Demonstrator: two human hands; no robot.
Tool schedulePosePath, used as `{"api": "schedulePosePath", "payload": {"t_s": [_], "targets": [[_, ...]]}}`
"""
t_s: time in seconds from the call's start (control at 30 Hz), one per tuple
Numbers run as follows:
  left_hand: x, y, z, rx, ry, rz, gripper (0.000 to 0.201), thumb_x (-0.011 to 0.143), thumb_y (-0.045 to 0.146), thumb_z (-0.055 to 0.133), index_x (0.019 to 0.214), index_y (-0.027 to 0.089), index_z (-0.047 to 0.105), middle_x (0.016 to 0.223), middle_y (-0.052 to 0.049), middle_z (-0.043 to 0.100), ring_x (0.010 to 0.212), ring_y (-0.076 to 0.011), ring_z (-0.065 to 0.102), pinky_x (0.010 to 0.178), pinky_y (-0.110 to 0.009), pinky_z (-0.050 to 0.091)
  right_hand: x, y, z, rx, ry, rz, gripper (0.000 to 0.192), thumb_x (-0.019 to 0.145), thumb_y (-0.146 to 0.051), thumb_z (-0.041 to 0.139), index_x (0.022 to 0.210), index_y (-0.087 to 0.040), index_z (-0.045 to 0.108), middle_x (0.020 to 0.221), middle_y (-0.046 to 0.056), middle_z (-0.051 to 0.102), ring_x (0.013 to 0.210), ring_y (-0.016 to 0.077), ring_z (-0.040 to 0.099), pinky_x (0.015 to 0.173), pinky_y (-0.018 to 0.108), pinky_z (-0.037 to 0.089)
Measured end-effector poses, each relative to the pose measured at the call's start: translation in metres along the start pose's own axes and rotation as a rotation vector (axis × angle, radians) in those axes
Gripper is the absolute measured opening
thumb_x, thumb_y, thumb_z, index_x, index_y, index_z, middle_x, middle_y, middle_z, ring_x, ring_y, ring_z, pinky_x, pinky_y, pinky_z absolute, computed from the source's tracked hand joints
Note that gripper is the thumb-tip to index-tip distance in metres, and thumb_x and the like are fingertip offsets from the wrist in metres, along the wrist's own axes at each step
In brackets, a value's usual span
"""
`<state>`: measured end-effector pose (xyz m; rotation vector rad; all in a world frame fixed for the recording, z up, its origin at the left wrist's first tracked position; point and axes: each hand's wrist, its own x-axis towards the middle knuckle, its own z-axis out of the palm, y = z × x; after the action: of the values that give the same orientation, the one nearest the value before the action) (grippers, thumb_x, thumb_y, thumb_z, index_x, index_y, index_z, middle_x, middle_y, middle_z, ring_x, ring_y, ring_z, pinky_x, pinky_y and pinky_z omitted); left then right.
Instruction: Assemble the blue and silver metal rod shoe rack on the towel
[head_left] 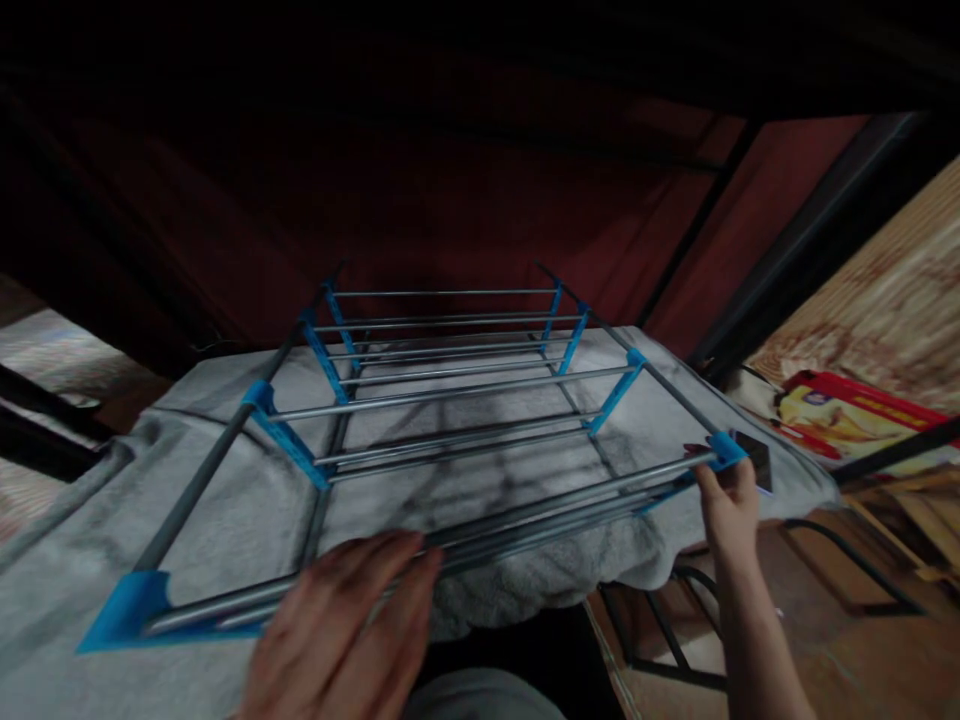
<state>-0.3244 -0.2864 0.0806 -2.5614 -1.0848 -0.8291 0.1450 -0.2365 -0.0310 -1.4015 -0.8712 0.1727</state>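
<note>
A rack of grey metal tubes (450,391) with blue plastic connectors (289,440) lies across a grey cloth. It looks like a shoe rack. In the lower middle, my left hand (341,630) reaches over its nearest tubes, back of the hand upward and fingers stretched along them; the thumb is hidden. My right hand (727,500) has its thumb and fingers closed around the blue corner connector (726,452) at the near right end. Another blue corner connector (131,612) sits at the near left, untouched.
The grey cloth (202,430) covers the surface beneath the rack. Behind it stands a dark red panel (450,200) with dark metal bars. On the right are a red and yellow box (862,420) and black metal frames (667,630) near the floor.
</note>
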Motion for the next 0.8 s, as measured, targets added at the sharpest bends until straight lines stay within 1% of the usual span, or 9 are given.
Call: {"api": "schedulePosePath", "payload": {"t_s": [0.07,0.13,0.2,0.3,0.37,0.5,0.57,0.63,0.8], "targets": [[0.022,0.018,0.024,-0.050,0.044,0.118,0.047,0.092,0.015,0.050,0.138,0.024,0.049,0.129,-0.006,0.064,0.123,-0.0215,0.054,0.111,-0.037,0.036,0.002,-0.003,0.002,0.030,-0.002,-0.004,0.042,0.075,-0.042,0.071,0.109,-0.021,0.060,0.098,0.007,0.070,0.092,0.0239,0.064,0.089,0.045,0.046],[0.042,0.035,0.045,-0.069,0.056,0.183,0.039,0.095,0.020,0.048,0.134,0.021,0.054,0.131,-0.005,0.063,0.123,-0.0204,0.054,0.113,-0.035,0.032,0.005,-0.007,0.005,0.048,-0.009,-0.019,0.037,0.076,-0.041,0.069,0.106,-0.021,0.060,0.096,0.006,0.070,0.092,0.0229,0.064,0.090,0.043,0.046],[0.057,0.045,0.060,-0.051,0.048,0.216,0.039,0.095,0.022,0.051,0.134,0.019,0.054,0.130,-0.006,0.063,0.121,-0.0208,0.056,0.112,-0.036,0.033,0.007,-0.010,0.007,0.080,-0.014,-0.021,0.037,0.077,-0.040,0.067,0.109,-0.022,0.058,0.096,0.005,0.070,0.093,0.0225,0.063,0.090,0.042,0.045],[0.071,0.047,0.076,-0.014,0.033,0.226,0.039,0.094,0.024,0.055,0.133,0.018,0.055,0.124,-0.008,0.066,0.111,-0.0216,0.062,0.103,-0.037,0.042,0.007,-0.013,0.009,0.154,-0.032,0.004,0.041,0.079,-0.038,0.067,0.115,-0.023,0.055,0.098,0.004,0.070,0.093,0.0220,0.063,0.090,0.041,0.045],[0.076,0.043,0.082,0.009,0.009,0.198,0.035,0.095,0.025,0.053,0.130,0.018,0.057,0.116,-0.009,0.069,0.100,-0.0211,0.065,0.092,-0.034,0.047,0.006,-0.013,0.009,0.190,-0.045,0.006,0.042,0.079,-0.036,0.066,0.116,-0.023,0.054,0.099,0.004,0.070,0.094,0.0220,0.064,0.092,0.041,0.044],[0.082,0.039,0.088,0.063,-0.149,0.138,0.031,0.097,0.018,0.046,0.125,0.017,0.060,0.094,-0.006,0.072,0.077,-0.0167,0.067,0.067,-0.028,0.049,0.003,-0.012,0.009,0.218,-0.059,0.005,0.042,0.076,-0.031,0.063,0.117,-0.023,0.055,0.103,0.004,0.070,0.100,0.0227,0.062,0.095,0.041,0.041],[0.084,0.039,0.088,0.059,-0.196,0.121,0.032,0.097,0.016,0.044,0.124,0.018,0.061,0.091,-0.005,0.072,0.074,-0.0155,0.067,0.063,-0.026,0.048,0.002,-0.013,0.009,0.249,-0.056,0.033,0.043,0.074,-0.028,0.058,0.117,-0.022,0.056,0.104,0.004,0.070,0.100,0.0231,0.061,0.095,0.041,0.041],[0.086,0.039,0.087,0.050,-0.212,0.117,0.032,0.098,0.016,0.043,0.124,0.019,0.061,0.093,-0.004,0.073,0.075,-0.0152,0.068,0.063,-0.026,0.049,0.002,-0.015,0.011,0.302,-0.048,0.064,0.041,0.074,-0.028,0.053,0.114,-0.021,0.059,0.104,0.005,0.070,0.100,0.0231,0.061,0.094,0.041,0.041],[0.087,0.040,0.087,0.054,-0.208,0.141,0.035,0.094,0.011,0.045,0.122,0.017,0.064,0.096,-0.006,0.074,0.074,-0.0169,0.070,0.061,-0.026,0.050,0.002,-0.020,0.015,0.415,-0.019,0.100,0.036,0.082,-0.041,0.049,0.106,-0.019,0.063,0.098,0.006,0.069,0.094,0.0225,0.062,0.089,0.039,0.044]]}}
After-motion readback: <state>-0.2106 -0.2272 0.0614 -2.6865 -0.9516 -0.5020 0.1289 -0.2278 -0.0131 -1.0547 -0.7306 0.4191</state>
